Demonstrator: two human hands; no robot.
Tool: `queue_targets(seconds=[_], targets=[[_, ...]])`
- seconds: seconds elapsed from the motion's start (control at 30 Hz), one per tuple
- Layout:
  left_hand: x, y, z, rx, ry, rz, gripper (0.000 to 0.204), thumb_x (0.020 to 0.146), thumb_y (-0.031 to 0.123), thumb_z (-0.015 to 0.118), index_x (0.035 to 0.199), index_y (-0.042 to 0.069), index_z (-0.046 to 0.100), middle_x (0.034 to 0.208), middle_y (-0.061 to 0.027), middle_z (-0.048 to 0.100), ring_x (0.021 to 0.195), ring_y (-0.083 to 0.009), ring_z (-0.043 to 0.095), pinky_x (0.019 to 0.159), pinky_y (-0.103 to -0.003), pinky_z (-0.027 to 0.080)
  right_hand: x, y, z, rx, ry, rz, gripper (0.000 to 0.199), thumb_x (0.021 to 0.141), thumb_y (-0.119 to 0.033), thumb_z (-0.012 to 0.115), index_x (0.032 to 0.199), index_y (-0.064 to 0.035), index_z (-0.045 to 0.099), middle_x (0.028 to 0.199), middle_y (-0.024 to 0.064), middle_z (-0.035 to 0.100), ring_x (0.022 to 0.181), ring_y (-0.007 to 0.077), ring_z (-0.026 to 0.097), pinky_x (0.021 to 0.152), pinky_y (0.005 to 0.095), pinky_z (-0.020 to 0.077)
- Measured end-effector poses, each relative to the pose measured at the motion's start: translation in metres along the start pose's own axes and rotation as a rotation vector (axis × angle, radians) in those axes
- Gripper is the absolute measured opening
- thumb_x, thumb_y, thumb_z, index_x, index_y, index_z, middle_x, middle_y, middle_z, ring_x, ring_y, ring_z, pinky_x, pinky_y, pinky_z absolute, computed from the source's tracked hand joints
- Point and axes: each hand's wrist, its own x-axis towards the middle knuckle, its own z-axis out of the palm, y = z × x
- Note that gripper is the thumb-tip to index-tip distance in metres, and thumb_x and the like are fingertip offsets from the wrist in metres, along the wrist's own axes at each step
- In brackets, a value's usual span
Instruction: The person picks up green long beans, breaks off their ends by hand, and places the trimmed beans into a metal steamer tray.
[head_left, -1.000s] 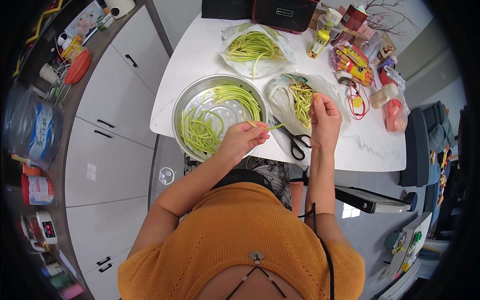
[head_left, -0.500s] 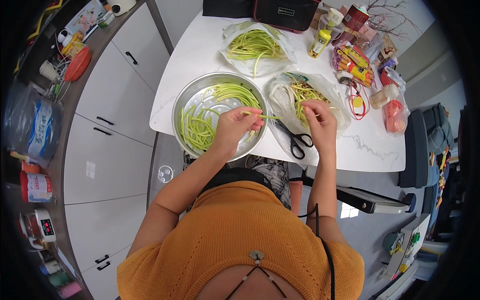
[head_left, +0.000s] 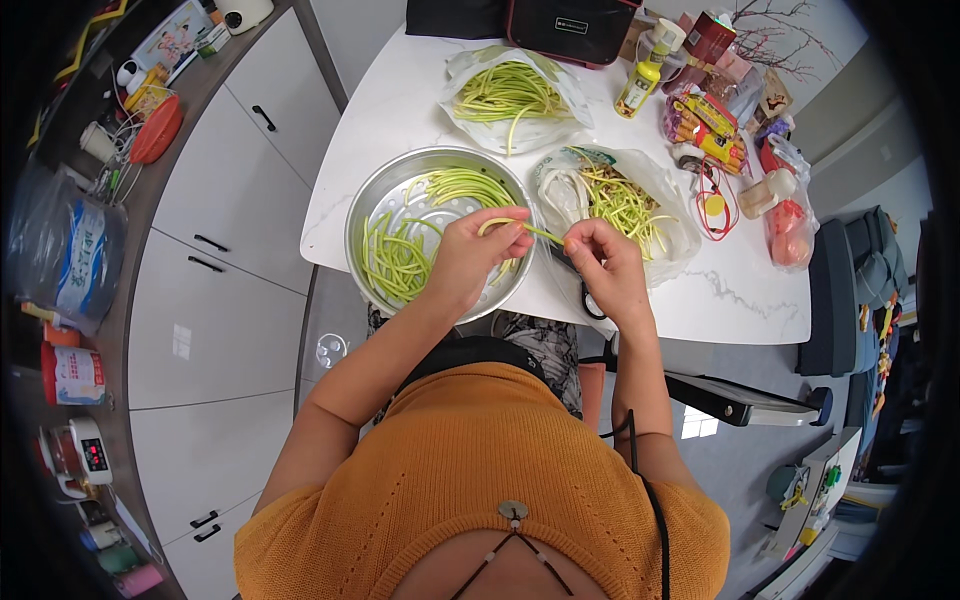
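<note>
A single green garlic scape (head_left: 543, 233) stretches between my hands. My left hand (head_left: 470, 262) pinches one part of it over the right rim of a round metal basin (head_left: 358, 190). At its other end, the fingertips of my right hand (head_left: 612, 272) close on it. Inside the basin, which has a perforated bottom, lie cut garlic scapes (head_left: 395, 262) in two bunches. Black-handled scissors (head_left: 590, 303) lie on the table, partly hidden by my right hand. Beyond that hand an opened plastic bag (head_left: 675, 225) holds trimmed scape ends (head_left: 625, 205).
Another plastic bag (head_left: 465, 125) with long garlic scapes lies at the back of the white marbled table (head_left: 740, 290). A yellow bottle (head_left: 638, 88), a sausage pack (head_left: 705, 130), a red cord (head_left: 728, 212) and a jar (head_left: 768, 192) stand to the right. A black case (head_left: 570, 30) is behind.
My right hand has moved left and nearer to me, from beside the trimmings to the scape's end, now covering part of the scissors. My left hand stays nearly in place, holding the scape.
</note>
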Motion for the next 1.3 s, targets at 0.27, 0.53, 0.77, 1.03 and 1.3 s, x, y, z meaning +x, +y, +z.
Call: queue_targets(seconds=[0.27,0.53,0.77,1.03,1.3], targets=[[0.012,-0.005,0.000,-0.205,-0.093,-0.105,0.013,0.088,0.006,0.060,0.099,0.001,0.058,0.081,-0.0030,0.058,0.070,-0.0093,0.054,0.059,-0.021,0.043,-0.001,-0.014,0.007,-0.240,-0.021,-0.190,0.006,0.080,-0.004,0.063,0.085,-0.0009,0.060,0.073,0.0090,0.058,0.059,0.0188,0.055,0.054,0.0280,0.0439],[0.015,-0.008,-0.005,-0.077,-0.136,-0.130,0.014,0.085,0.007,0.064,0.098,0.002,0.060,0.084,-0.0027,0.060,0.072,-0.0089,0.055,0.061,-0.020,0.044,0.004,-0.011,0.002,-0.393,0.163,-0.308,0.006,0.078,-0.001,0.062,0.083,-0.0016,0.059,0.075,0.0127,0.058,0.064,0.0275,0.059,0.058,0.0330,0.0464],[0.013,-0.008,-0.009,-0.045,-0.188,-0.192,0.013,0.088,0.010,0.061,0.099,0.005,0.059,0.086,-0.0010,0.060,0.075,-0.0080,0.055,0.066,-0.022,0.046,0.019,0.027,-0.023,-0.493,0.378,-0.254,0.006,0.081,-0.003,0.061,0.087,-0.0026,0.059,0.078,0.0128,0.061,0.065,0.0270,0.060,0.060,0.0327,0.0482],[0.011,-0.007,-0.012,0.029,-0.113,-0.192,0.013,0.088,0.013,0.060,0.098,0.005,0.058,0.087,0.0000,0.059,0.079,-0.0078,0.054,0.068,-0.023,0.046,0.026,0.063,-0.045,-0.656,0.479,-0.166,0.007,0.084,-0.004,0.060,0.091,-0.0028,0.059,0.079,0.0126,0.062,0.065,0.0247,0.060,0.062,0.0323,0.0483],[0.015,-0.010,-0.016,0.450,-0.079,0.218,0.012,0.084,0.006,0.064,0.095,0.003,0.059,0.086,0.0013,0.059,0.074,-0.0053,0.053,0.066,-0.019,0.043,0.028,0.064,-0.045,-0.664,0.421,-0.224,0.013,0.080,0.002,0.060,0.092,-0.0035,0.062,0.087,0.0097,0.062,0.069,0.0217,0.061,0.063,0.0296,0.0484]])
